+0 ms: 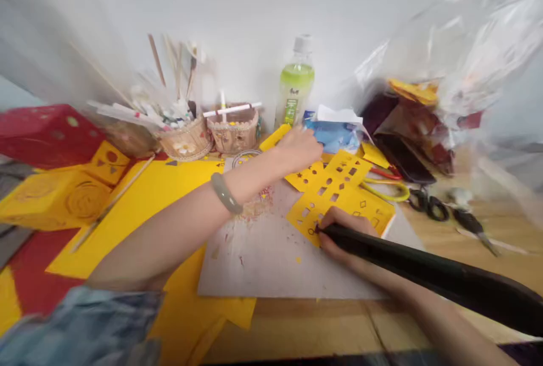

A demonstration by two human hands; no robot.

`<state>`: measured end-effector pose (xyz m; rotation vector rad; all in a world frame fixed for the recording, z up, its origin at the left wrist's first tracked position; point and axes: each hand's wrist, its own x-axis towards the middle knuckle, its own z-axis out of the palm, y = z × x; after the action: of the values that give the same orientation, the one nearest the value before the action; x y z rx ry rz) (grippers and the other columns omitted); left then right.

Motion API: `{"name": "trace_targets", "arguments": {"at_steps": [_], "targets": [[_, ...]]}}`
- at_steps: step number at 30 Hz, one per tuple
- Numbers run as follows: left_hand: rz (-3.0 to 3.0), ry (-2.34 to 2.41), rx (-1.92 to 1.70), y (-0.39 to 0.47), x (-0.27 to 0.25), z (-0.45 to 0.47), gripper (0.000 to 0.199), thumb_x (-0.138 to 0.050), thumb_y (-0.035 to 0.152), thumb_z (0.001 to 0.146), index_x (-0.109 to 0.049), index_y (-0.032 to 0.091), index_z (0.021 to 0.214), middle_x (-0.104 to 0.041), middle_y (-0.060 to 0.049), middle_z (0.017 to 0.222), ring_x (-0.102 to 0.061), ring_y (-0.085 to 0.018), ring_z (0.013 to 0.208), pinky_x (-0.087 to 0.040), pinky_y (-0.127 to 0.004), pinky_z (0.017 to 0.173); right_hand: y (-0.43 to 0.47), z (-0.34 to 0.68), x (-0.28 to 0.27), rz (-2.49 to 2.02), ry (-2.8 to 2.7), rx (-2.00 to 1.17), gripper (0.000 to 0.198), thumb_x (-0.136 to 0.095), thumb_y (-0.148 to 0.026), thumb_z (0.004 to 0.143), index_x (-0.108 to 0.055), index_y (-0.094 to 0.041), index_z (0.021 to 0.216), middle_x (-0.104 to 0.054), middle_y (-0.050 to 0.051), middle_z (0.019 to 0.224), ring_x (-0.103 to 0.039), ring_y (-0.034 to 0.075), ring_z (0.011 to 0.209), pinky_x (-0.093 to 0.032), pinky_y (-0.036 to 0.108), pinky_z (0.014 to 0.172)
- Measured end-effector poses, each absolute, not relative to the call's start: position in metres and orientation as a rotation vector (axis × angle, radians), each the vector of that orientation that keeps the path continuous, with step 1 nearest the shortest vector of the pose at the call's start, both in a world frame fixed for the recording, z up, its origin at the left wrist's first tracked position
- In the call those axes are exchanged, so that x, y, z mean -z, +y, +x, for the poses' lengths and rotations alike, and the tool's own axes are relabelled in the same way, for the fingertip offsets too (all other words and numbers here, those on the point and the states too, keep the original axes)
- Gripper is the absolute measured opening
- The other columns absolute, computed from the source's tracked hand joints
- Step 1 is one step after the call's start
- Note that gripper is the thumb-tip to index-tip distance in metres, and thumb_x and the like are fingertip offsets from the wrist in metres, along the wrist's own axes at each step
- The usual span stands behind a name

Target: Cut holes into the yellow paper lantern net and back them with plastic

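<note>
My left hand point(299, 151), with a dark bangle point(227, 193) on its wrist, reaches over the far part of a yellow card point(335, 188). Its fingers look curled, and the fingertips are hidden, so what they hold cannot be made out. The card has rows of small cut-out shapes and, nearer me, drawn outlines. My right hand point(345, 222) is closed at the card's near left part. A long black tapering thing point(416, 267) crosses in front of it and narrows to a dark tip at the fingers. Under the card lies a pale grey sheet point(254, 270) with scattered bits.
A green drink bottle point(297, 86) stands by the wall, beside a blue packet point(337, 135) and two small baskets point(186, 140) of sticks and pens. Yellow paper point(148, 185) and decorated boxes point(51, 196) lie left; yellow-handled scissors point(392, 192), a phone point(405, 159) and keys point(473, 222) right.
</note>
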<state>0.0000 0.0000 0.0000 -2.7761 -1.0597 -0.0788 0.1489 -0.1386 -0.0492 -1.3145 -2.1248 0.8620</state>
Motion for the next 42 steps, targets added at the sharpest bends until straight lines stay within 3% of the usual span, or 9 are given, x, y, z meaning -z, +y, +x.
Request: {"name": "trace_targets", "arguments": {"at_steps": [4, 9, 15, 22, 27, 33, 36, 39, 42], "targets": [[-2.738, -1.115, 0.092, 0.003, -0.005, 0.002, 0.031, -0.045, 0.030, 0.090, -0.060, 0.009, 0.108, -0.066, -0.015, 0.096, -0.058, -0.025, 0.093, -0.041, -0.036, 0.078, -0.140, 0.148, 0.042, -1.298, -2.145, -0.840, 0.007, -0.050, -0.019, 0.081, -0.049, -0.019, 0.074, -0.056, -0.002, 0.069, -0.052, 0.011, 0.062, -0.039, 0.023, 0.057], [-2.793, -1.141, -0.009, 0.001, -0.014, 0.000, 0.022, -0.050, 0.019, 0.084, -0.068, 0.012, 0.094, -0.067, -0.014, 0.086, -0.061, -0.022, 0.077, -0.042, -0.031, 0.064, -0.141, 0.145, 0.040, -1.309, -2.144, -0.819, 0.008, -0.049, -0.017, 0.080, -0.048, -0.019, 0.073, -0.057, -0.001, 0.070, -0.054, 0.012, 0.063, -0.041, 0.023, 0.058], [-2.840, -1.146, -0.023, 0.000, -0.029, -0.021, 0.023, -0.051, 0.016, 0.079, -0.070, 0.017, 0.093, -0.066, -0.012, 0.089, -0.059, -0.024, 0.084, -0.040, -0.031, 0.061, -0.141, 0.144, 0.040, -1.318, -2.159, -0.784, 0.006, -0.050, -0.016, 0.078, -0.049, -0.020, 0.074, -0.056, -0.003, 0.066, -0.054, 0.011, 0.059, -0.041, 0.022, 0.054], [-2.849, -1.191, 0.068, -0.039, -0.056, -0.074, 0.023, -0.044, 0.019, 0.085, -0.066, 0.019, 0.091, -0.064, -0.005, 0.094, -0.059, -0.019, 0.085, -0.039, -0.026, 0.059, -0.135, 0.147, 0.030, -1.211, -2.332, -0.855, 0.008, -0.046, -0.015, 0.081, -0.051, -0.019, 0.076, -0.058, -0.001, 0.072, -0.054, 0.011, 0.063, -0.044, 0.023, 0.059], [-2.865, -1.212, 0.252, -0.069, -0.052, -0.119, 0.023, -0.043, 0.023, 0.089, -0.064, 0.021, 0.098, -0.064, -0.002, 0.096, -0.059, -0.017, 0.090, -0.043, -0.027, 0.072, -0.119, 0.143, 0.029, -1.018, -2.446, -0.883, 0.011, -0.045, -0.011, 0.081, -0.052, -0.019, 0.078, -0.057, -0.001, 0.075, -0.052, 0.010, 0.065, -0.042, 0.022, 0.059], [-2.672, -1.472, 0.355, -0.069, -0.031, -0.149, 0.020, -0.046, 0.018, 0.087, -0.065, 0.020, 0.090, -0.066, -0.001, 0.090, -0.061, -0.017, 0.084, -0.045, -0.029, 0.072, -0.088, 0.125, 0.030, -1.039, -2.379, -0.861, 0.006, -0.054, -0.014, 0.077, -0.053, -0.019, 0.081, -0.059, -0.001, 0.077, -0.054, 0.012, 0.068, -0.043, 0.024, 0.063], [-2.468, -1.524, 0.438, -0.068, -0.019, -0.149, 0.022, -0.047, 0.017, 0.086, -0.063, 0.018, 0.100, -0.064, -0.005, 0.101, -0.060, -0.021, 0.092, -0.048, -0.032, 0.073, -0.079, 0.120, 0.032, -1.012, -2.337, -0.920, 0.003, -0.053, -0.017, 0.079, -0.054, -0.020, 0.081, -0.058, 0.000, 0.077, -0.053, 0.013, 0.071, -0.043, 0.025, 0.064], [-2.496, -1.217, 0.523, -0.077, -0.002, -0.136, 0.024, -0.043, 0.015, 0.089, -0.063, 0.016, 0.102, -0.064, -0.007, 0.105, -0.058, -0.021, 0.100, -0.049, -0.033, 0.080, -0.079, 0.120, 0.036, -1.062, -2.254, -0.934, 0.002, -0.052, -0.020, 0.081, -0.053, -0.020, 0.080, -0.057, -0.001, 0.075, -0.053, 0.013, 0.070, -0.043, 0.025, 0.063], [-2.826, -0.694, 0.378, -0.088, 0.017, -0.120, 0.028, -0.039, 0.015, 0.092, -0.062, 0.021, 0.107, -0.061, -0.004, 0.119, -0.053, -0.018, 0.113, -0.044, -0.031, 0.093, -0.085, 0.120, 0.038, -1.144, -2.206, -0.902, 0.001, -0.054, -0.021, 0.080, -0.053, -0.021, 0.081, -0.058, -0.001, 0.076, -0.053, 0.013, 0.069, -0.044, 0.024, 0.063]]}}
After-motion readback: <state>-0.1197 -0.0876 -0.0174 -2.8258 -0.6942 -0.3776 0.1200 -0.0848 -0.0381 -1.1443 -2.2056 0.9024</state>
